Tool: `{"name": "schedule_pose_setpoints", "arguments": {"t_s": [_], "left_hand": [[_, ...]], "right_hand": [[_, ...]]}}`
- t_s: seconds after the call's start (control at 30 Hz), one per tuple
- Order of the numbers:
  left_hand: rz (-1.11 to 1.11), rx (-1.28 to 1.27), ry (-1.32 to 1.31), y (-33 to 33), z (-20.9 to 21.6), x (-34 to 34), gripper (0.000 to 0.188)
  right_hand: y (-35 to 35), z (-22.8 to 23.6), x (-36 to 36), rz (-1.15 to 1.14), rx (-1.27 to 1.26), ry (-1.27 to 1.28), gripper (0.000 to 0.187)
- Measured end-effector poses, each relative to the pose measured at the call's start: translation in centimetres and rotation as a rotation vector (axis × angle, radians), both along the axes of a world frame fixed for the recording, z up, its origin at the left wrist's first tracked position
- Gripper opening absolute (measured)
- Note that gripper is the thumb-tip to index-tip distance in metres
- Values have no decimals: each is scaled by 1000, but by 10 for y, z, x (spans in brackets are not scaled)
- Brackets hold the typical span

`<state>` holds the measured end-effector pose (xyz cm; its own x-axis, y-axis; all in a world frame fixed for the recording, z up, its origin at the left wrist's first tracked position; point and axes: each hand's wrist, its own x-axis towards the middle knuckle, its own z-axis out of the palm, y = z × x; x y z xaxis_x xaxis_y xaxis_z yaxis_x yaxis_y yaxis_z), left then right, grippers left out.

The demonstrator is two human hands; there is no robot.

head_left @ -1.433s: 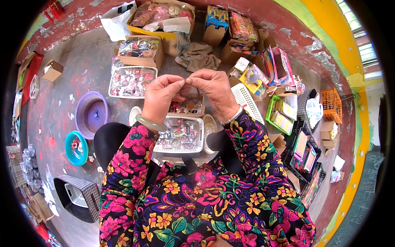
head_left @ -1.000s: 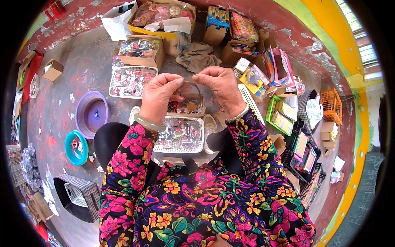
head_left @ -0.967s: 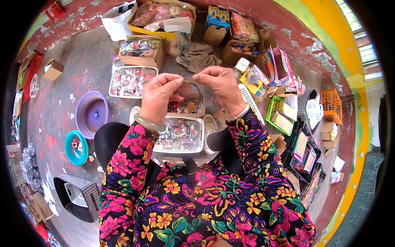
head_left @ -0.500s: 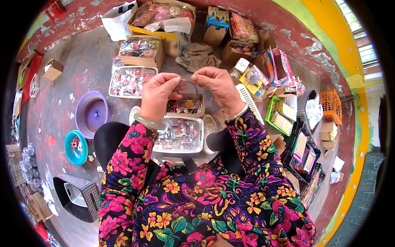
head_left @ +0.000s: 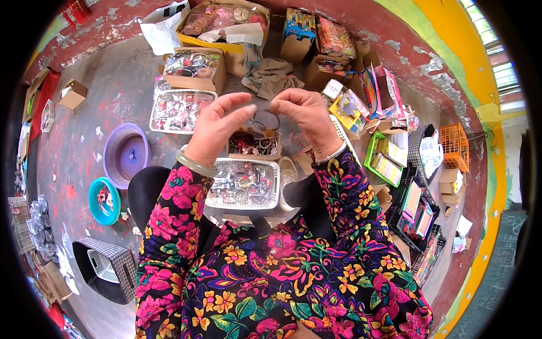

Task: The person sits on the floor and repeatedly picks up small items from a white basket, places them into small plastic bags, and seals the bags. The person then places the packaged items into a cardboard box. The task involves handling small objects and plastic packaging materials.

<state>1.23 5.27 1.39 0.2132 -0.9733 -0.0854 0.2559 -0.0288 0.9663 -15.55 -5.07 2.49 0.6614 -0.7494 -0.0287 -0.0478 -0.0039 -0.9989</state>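
Observation:
My right hand (head_left: 305, 120) is raised in front of me, thumb and forefinger pinched on the upper edge of a small clear bag. A thin dark ring (head_left: 266, 122) shows in the bag; its exact kind is hard to make out. My left hand (head_left: 219, 127) is beside it, its thumb and fingers apart and nothing between them. Below the hands stands a cardboard box (head_left: 276, 148) of small dark rings and trinkets. Nearer to me, between my legs, is a white plastic basket (head_left: 276, 195) filled with small clear-bagged items.
Another white basket (head_left: 152, 120) of bagged pieces lies ahead to the left. A purple basin (head_left: 111, 161) and a turquoise basin (head_left: 95, 210) are on the floor at left. At right are a green basket (head_left: 371, 161), a black crate (head_left: 402, 233) and an orange crate (head_left: 455, 148).
My left hand has let go of the clear bag and opened, moving slightly left. My right hand keeps its pinch, with the bag and ring hanging from it.

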Motion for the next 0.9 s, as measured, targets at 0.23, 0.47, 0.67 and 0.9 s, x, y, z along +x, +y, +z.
{"name": "schedule_pose_setpoints", "arguments": {"t_s": [0.23, 0.47, 0.67, 0.9], "left_hand": [[-176, -49, 5, -5, -25, -1, 17], [-291, 17, 120, -3, -12, 4, 19], [-338, 106, 210, 0, -5, 7, 25], [-306, -13, 367, 7, -6, 15, 31]], "right_hand": [[6, -4, 1, 147, -216, 23, 13], [7, 1, -1, 129, -268, 11, 11], [5, -2, -3, 86, -233, 34, 11], [3, -3, -5, -25, 41, -107, 10]]}}
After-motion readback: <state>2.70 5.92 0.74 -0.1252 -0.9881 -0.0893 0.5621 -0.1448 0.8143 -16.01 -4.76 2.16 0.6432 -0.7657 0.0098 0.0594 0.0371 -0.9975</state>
